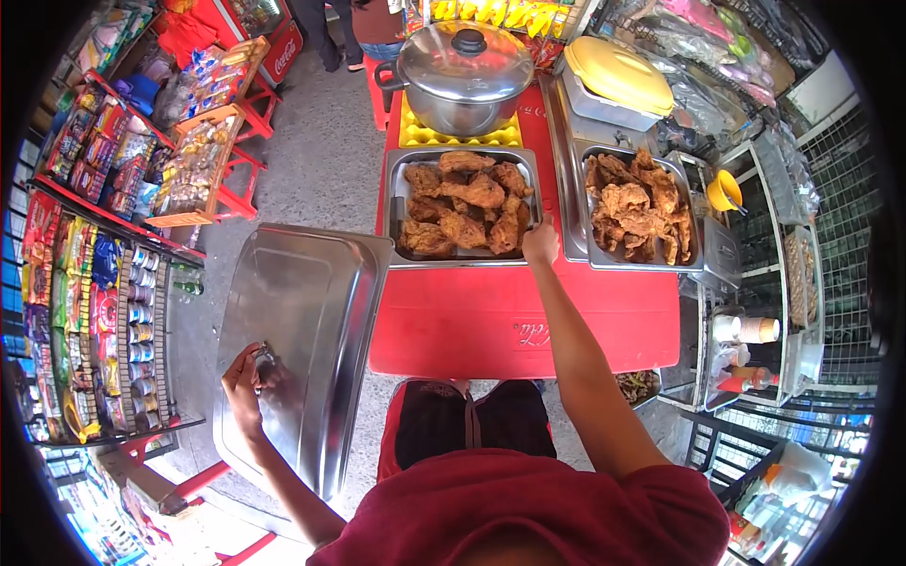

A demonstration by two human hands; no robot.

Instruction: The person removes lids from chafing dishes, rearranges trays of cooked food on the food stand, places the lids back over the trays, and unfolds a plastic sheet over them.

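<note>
My left hand (243, 385) is closed on the small knob of a large rectangular metal lid (297, 297), which hangs tilted beside the table's left side. My right hand (541, 243) grips the right rim of a steel food tray (462, 263), its fingers partly hidden. Pieces of fried chicken (472, 194) fill that tray, which rests on a red table (444, 325). To its right, a second steel tray (646, 265) is heaped with more fried chicken (630, 205).
Behind the trays, a lidded pot (464, 80) stands on a yellow egg tray (415, 129). A yellow-lidded plastic container (618, 80) is at the back right. Snack racks (85, 321) line the left, wire shelves (755, 274) the right. People (377, 24) are at the far end.
</note>
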